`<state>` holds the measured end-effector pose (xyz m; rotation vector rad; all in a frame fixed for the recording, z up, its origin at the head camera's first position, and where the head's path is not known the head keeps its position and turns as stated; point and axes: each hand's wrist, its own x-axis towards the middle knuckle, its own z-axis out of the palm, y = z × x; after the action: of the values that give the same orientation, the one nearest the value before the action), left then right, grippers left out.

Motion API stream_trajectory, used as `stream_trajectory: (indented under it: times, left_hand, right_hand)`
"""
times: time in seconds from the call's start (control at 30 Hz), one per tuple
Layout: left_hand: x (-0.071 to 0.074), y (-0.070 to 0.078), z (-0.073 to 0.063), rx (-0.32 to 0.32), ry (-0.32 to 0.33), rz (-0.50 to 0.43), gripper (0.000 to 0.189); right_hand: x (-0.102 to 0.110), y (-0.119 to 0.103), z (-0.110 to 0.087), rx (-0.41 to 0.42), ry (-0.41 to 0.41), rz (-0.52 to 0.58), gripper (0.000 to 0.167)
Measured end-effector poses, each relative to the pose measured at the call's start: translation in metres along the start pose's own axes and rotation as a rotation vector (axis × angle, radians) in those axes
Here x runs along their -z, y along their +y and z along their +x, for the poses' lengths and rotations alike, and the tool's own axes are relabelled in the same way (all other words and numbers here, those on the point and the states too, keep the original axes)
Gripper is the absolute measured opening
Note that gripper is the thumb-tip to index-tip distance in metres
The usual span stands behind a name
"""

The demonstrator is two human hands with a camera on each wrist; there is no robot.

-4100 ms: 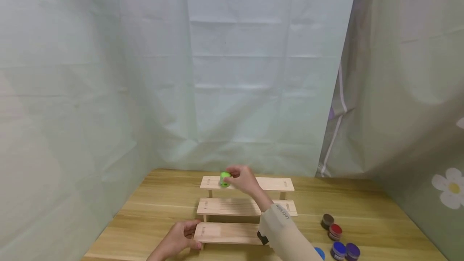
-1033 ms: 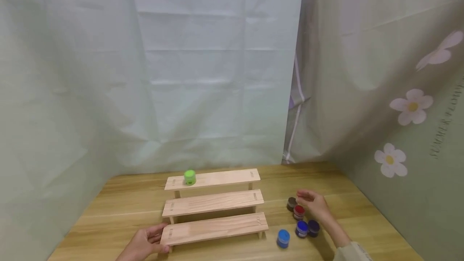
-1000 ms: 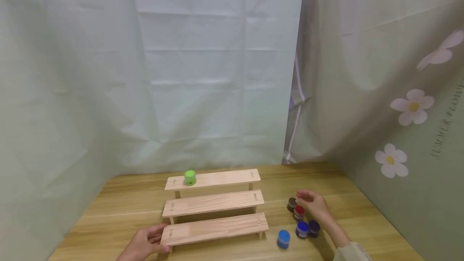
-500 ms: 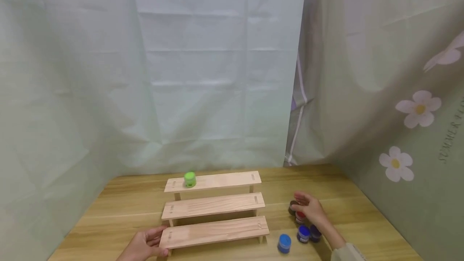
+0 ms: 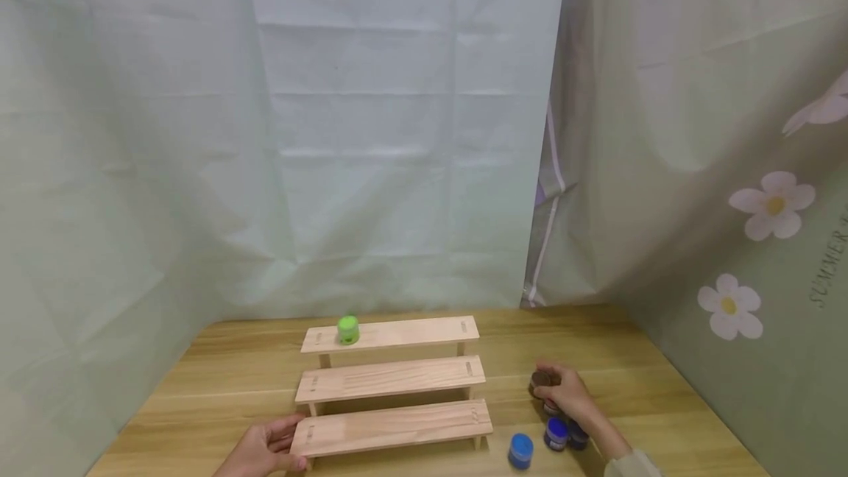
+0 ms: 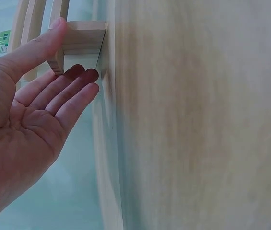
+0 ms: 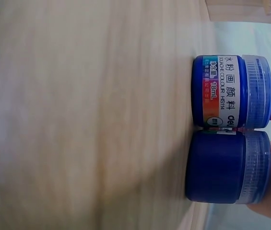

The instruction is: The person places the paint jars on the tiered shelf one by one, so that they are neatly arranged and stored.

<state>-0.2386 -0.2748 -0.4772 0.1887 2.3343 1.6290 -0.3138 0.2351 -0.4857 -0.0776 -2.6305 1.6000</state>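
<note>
A three-step wooden display rack [image 5: 391, 429] stands on the table, with a green paint jar [image 5: 347, 330] on the left part of its top step. My left hand [image 5: 261, 447] holds the left end of the lowest step, thumb at the front and fingers behind; the left wrist view shows these fingers [image 6: 73, 91] only slightly bent. At the right, my right hand [image 5: 566, 394] grips a dark brown or black paint jar [image 5: 539, 383] between thumb and fingers. Just below it a red jar [image 5: 550, 407] is mostly hidden by the hand.
Nearer me on the right are a light blue jar [image 5: 520, 451], a deep blue jar [image 5: 556, 434] and a dark purple jar [image 5: 578, 435]. In the right wrist view the blue jar's label [image 7: 221, 91] reads gouache colour. Pale cloth [image 5: 397, 168] hangs around the wooden table [image 5: 199, 396].
Seconds ago my right hand held the green jar at the top step; it now stands there released. The right hand has since lowered onto the dark jar. My left hand stays at the rack.
</note>
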Motion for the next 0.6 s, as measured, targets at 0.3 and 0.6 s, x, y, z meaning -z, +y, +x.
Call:
stream_trajectory:
  times: [0.3, 0.6]
  left_hand:
    - [0.0007, 0.0006, -0.0020, -0.019, -0.019, 0.010, 0.086]
    - [-0.0006, 0.0019, -0.0031, -0.007, -0.017, -0.018, 0.085]
  right_hand:
    - [0.0010, 0.0019, -0.0001, 0.039, 0.043, -0.079, 0.046]
    - [0.0067, -0.0051, -0.0033, 0.049, 0.033, -0.087, 0.050]
